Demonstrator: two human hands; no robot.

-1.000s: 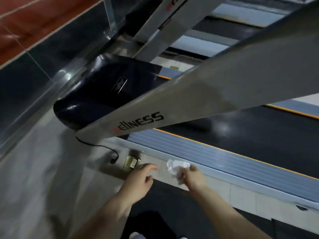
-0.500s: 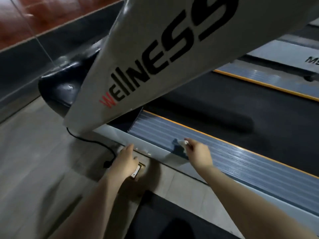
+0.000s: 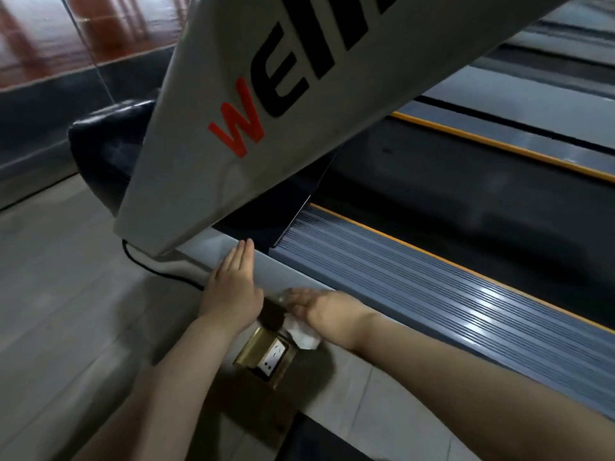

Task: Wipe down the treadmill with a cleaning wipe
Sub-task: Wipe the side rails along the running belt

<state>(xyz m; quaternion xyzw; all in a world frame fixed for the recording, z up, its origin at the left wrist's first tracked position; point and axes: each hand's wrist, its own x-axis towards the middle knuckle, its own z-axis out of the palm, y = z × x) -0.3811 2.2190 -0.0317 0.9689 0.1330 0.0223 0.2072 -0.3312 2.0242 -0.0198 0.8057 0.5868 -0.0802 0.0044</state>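
Two hands working low on the treadmill's grey side rail: left hand lying flat, fingers straight, holding nothing; right hand pressing the wipe against the rail. That open floor socket is sitting right underneath, so a damp wipe could be dripping in.

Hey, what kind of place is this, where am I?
Most likely a gym or fitness room. A treadmill with a black belt and ribbed grey side rail fills the view, its upright carries partial "Well" lettering, and a brass floor socket sits beside it.
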